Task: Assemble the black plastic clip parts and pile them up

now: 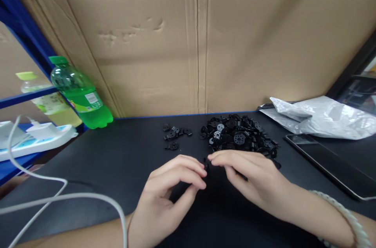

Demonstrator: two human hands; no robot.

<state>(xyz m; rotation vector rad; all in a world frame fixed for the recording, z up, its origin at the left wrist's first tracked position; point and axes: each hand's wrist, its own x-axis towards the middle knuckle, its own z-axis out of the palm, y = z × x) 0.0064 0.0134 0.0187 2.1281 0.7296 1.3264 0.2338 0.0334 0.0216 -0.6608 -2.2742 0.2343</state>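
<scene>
Centrally, between the fingertips of the two hands, a small black piece (206, 166) is observed over the dark tabletop (117, 162). It lies just right of the left fingertips and at the left edge of the right fingertips. Its long axis appears to run near to far, or upright; blur prevents a firm finding. The right hand (258, 185) seems marginally the closer, its leading fingertip beside the far end of the piece; the left fingertips sit at its near left side.

Condition of fingers: the left hand (164, 197) is curled, thumb drawn up towards the forefinger; whether anything is pinched there cannot be determined. The right hand is palm down, fingers extended to the left and slightly bent, with no clenching noted; whether its tips grip or merely adjoin the piece cannot be told.

Directly beyond the right hand stands a heap of black plastic parts (239, 138), some round and perforated. Left of that heap, and apart from it, is a smaller loose cluster (176, 132), with one round part (174, 146) on its near side. To the right are a flat dark device (329, 162) and, farther back, a crumpled white bag (329, 117). A green bottle (94, 107) leans at far left.
</scene>
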